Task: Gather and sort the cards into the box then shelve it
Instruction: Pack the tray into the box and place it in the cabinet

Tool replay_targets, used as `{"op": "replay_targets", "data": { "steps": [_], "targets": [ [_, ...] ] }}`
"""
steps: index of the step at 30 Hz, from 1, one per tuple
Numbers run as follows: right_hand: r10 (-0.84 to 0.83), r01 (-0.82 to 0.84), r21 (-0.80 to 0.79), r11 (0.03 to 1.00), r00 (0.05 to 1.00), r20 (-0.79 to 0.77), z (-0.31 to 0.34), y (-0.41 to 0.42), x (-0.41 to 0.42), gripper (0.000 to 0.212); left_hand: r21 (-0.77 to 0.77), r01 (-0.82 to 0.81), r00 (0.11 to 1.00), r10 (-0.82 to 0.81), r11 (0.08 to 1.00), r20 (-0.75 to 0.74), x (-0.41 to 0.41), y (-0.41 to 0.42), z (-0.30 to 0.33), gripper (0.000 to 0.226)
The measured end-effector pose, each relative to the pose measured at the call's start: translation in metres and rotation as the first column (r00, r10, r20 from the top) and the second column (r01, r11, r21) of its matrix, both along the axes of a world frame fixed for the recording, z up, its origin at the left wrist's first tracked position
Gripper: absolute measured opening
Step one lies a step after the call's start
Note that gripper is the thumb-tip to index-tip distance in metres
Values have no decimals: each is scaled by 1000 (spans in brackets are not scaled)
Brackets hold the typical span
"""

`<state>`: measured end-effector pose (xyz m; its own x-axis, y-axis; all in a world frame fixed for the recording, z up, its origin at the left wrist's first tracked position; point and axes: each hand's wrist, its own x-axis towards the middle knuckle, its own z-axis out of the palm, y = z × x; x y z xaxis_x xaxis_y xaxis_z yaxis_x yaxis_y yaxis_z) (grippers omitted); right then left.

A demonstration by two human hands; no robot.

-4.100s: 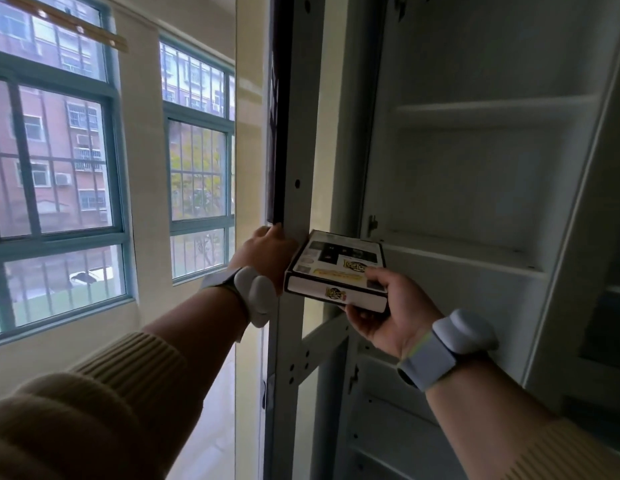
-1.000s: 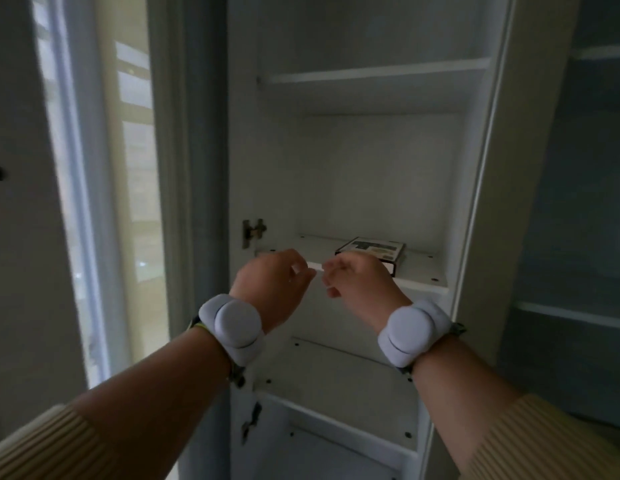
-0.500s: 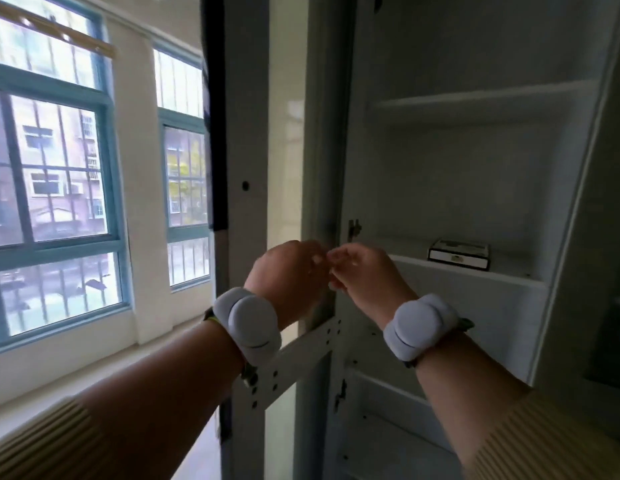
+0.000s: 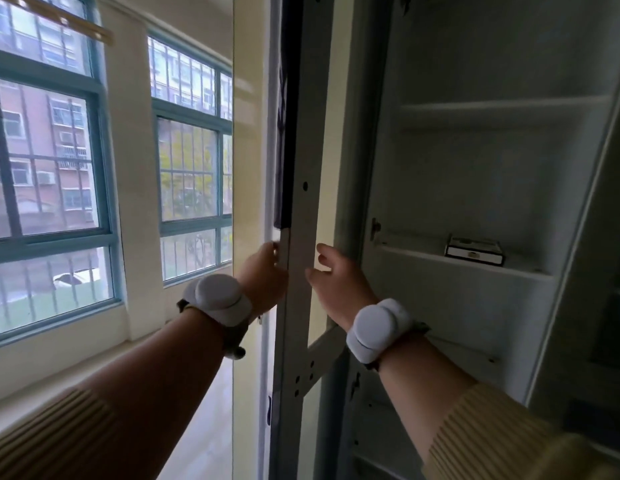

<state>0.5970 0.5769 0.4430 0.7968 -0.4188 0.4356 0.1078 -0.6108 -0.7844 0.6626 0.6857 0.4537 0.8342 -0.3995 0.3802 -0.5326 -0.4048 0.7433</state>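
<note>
Fingers of the left hand [image 4: 263, 275] curled round the outer edge of the open cabinet door [image 4: 301, 209], a grip clenched on the panel. Just beside it, the right hand [image 4: 336, 285] hovered released, fingers loose, against the door's inner face. Well apart to the right, the card box [image 4: 474, 254] lay flat on the middle shelf [image 4: 423, 256] inside the cabinet.

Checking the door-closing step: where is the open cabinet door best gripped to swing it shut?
Grip the cabinet door by its free vertical edge, from the window side. It stands edge-on and no handle shows. The left hand is already at that edge; the right hand hovers open by the inner face. The card box lies flat on the shelf.
</note>
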Motion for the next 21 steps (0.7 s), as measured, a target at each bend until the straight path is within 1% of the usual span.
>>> {"op": "replay_targets", "data": {
  "steps": [3, 5, 7, 9, 12, 16, 17, 19, 21],
  "targets": [
    [8, -8, 0, 1000, 998, -56, -4, 5, 3, 51, -78, 25, 996, -32, 997, -81, 3, 2, -1, 33],
    [5, -5, 8, 1000, 998, -62, -6, 6, 2, 51, -114, 37, 994, -48, 993, -98, 4, 4, -1, 34],
    [-7, 7, 1, 1000, 998, -55, -7, 5, -3, 52, -116, 44, 993, -55, 992, -101, 3, 5, -1, 38],
    [-19, 19, -8, 1000, 999, -34, -7, 2, -9, 51, -127, 53, 993, -66, 990, -102, 1, 4, -3, 39],
    [-46, 46, 4, 999, 998, 43, -7, -4, -21, 43, -150, 95, 987, -113, 984, -115, -10, -1, -3, 42],
    [-84, 77, 69, 995, 992, 95, -5, -13, -33, 50, -121, 186, 974, -200, 975, -109, -29, -15, -2, 37],
    [-95, 87, 77, 993, 989, 114, -5, -18, -38, 48, -123, 210, 968, -224, 970, -109, -36, -22, -2, 34],
    [-115, 97, 109, 989, 979, 169, -7, -29, -48, 36, -143, 264, 954, -280, 954, -108, -52, -37, -5, 29],
    [-170, 139, 146, 979, 961, 220, -8, -52, -68, 25, -160, 341, 929, -358, 926, -97, -73, -63, -7, 29]
  ]
}}
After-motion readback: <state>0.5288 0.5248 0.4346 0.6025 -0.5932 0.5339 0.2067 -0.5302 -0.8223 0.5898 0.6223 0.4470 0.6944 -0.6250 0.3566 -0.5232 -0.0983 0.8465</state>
